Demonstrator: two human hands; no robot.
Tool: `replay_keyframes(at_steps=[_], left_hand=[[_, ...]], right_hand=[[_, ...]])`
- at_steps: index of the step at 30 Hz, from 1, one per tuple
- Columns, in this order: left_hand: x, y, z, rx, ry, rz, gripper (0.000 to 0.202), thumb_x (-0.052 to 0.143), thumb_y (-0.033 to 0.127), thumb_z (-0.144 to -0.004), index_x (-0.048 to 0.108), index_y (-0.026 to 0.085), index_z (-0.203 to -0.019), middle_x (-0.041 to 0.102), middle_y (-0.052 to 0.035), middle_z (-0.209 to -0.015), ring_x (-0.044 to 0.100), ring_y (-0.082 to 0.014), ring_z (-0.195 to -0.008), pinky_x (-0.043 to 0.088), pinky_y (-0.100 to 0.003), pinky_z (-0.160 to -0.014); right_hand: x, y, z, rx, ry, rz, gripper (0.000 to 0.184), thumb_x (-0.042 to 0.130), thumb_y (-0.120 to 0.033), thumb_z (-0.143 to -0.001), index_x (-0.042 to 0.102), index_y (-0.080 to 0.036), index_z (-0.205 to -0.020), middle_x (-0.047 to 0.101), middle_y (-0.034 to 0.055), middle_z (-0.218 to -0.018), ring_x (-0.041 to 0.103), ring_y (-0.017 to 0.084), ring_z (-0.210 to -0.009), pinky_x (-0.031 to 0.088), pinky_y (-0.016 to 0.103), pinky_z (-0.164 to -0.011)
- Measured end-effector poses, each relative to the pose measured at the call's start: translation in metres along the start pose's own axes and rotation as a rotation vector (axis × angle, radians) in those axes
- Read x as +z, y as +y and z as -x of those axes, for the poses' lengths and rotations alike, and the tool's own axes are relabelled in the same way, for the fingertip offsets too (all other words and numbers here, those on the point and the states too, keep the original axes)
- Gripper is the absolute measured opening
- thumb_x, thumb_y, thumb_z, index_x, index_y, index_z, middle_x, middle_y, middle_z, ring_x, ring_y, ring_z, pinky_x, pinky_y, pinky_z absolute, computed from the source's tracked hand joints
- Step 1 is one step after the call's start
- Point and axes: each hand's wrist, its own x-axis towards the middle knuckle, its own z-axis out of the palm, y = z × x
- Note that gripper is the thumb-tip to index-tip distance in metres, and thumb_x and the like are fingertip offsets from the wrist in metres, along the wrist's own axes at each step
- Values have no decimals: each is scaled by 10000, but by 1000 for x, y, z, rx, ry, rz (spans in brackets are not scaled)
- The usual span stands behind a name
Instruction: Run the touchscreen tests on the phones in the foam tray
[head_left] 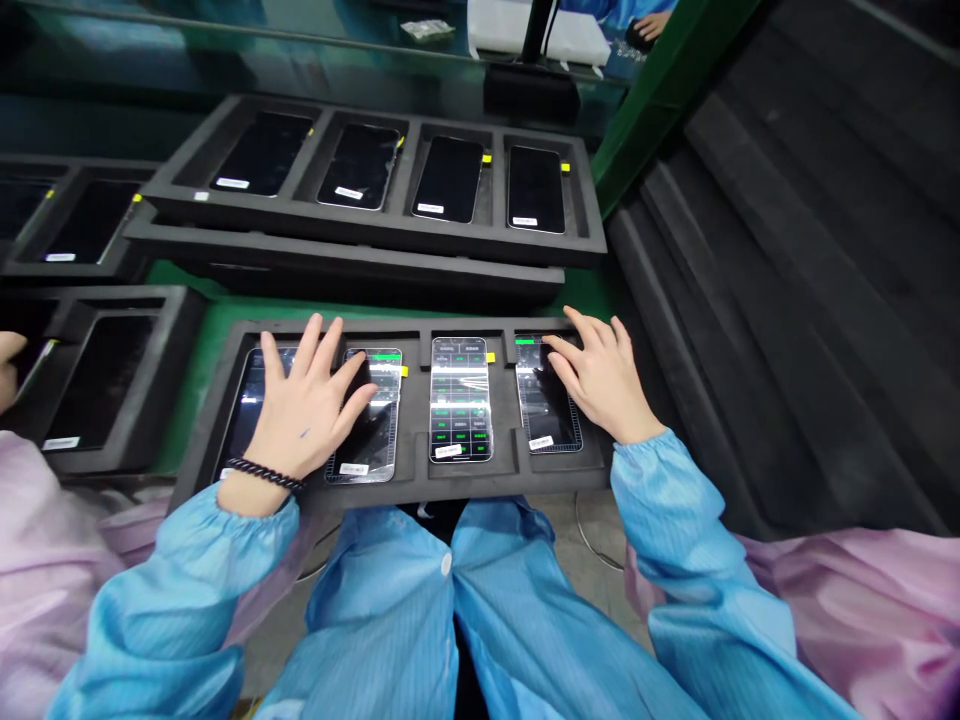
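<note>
A black foam tray [420,487] lies before me with several phones in its compartments. My left hand [300,410] is open, fingers spread over the leftmost phone [241,425] and the second phone [375,440]; its fingers are on or just above the second screen. The third phone [460,400] shows a grid of white and green text, with a yellow tab at its upper right. My right hand [606,378] is open above the rightmost phone [546,405], a fingertip at the top of its screen beside a green bar. White labels sit at the phones' lower ends.
Behind stands a stack of foam trays [360,225] holding dark-screened phones [450,180]. More trays [135,460] lie at the left, where another person's hand [9,365] shows. Stacked black foam [787,300] and a green post [667,110] stand at the right.
</note>
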Motion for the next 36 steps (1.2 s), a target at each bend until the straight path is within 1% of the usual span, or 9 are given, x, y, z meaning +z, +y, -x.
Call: replay_keyframes(at_steps=[5,10,15,19,21,25,27,30,36], left_hand=[[-3,-1,4,-69,3,-6,632,247,508,-1015,630,92,-1296,290,-256,-1634,142,-418,-1572,-26,-754,-1220],[1,2,5,-77,-2,-15,641,242,508,-1018,613,76,-1311,295,-269,-1627,135,-415,-1574,-34,-761,-1212],[5,3,6,-78,3,7,645,244,498,-1020,579,51,-1341,286,-276,-1629,124,-407,-1579,-50,-766,-1203],[4,3,8,-86,4,65,591,281,475,-1013,575,94,-1356,292,-243,-1639,135,-396,-1579,-45,-770,-1205],[4,4,11,-77,10,68,602,263,482,-1012,575,105,-1363,308,-246,-1631,153,-408,-1573,-23,-782,-1201],[2,8,24,-43,13,43,636,227,490,-1018,562,83,-1373,320,-269,-1616,164,-428,-1566,12,-798,-1190],[2,9,34,-28,15,35,618,237,484,-1021,556,96,-1383,322,-263,-1618,164,-423,-1568,12,-790,-1194],[2,13,50,-6,15,11,604,266,461,-1025,542,67,-1390,333,-281,-1606,158,-421,-1570,1,-771,-1204],[2,24,76,-30,6,-24,618,269,472,-1028,520,61,-1416,339,-250,-1615,150,-390,-1578,-4,-725,-1228]], right_hand=[[2,7,6,43,22,3,418,369,-355,-1067,712,-217,-1261,487,143,-1547,488,330,-1367,315,646,-1189],[3,8,8,68,52,2,411,380,-345,-1061,722,-203,-1239,505,147,-1531,507,332,-1344,332,641,-1180],[5,9,10,81,53,-10,404,385,-330,-1058,711,-201,-1259,509,141,-1532,512,326,-1343,351,621,-1179],[4,8,13,90,21,-42,417,379,-329,-1058,688,-191,-1301,504,145,-1539,493,327,-1366,345,622,-1185],[2,7,17,83,3,-55,420,378,-329,-1058,679,-187,-1314,495,148,-1546,480,326,-1379,338,621,-1190],[-3,3,31,67,-4,-66,422,370,-330,-1062,685,-182,-1300,498,148,-1543,486,319,-1375,339,617,-1192],[-5,0,39,56,-3,-68,424,363,-333,-1065,685,-186,-1297,507,145,-1536,491,312,-1371,344,615,-1191],[-9,-5,53,38,-9,-64,420,364,-328,-1067,686,-189,-1297,509,140,-1535,495,311,-1370,349,610,-1190],[-13,-11,76,12,-1,-51,404,378,-319,-1065,695,-181,-1275,535,153,-1505,525,315,-1345,368,615,-1176]])
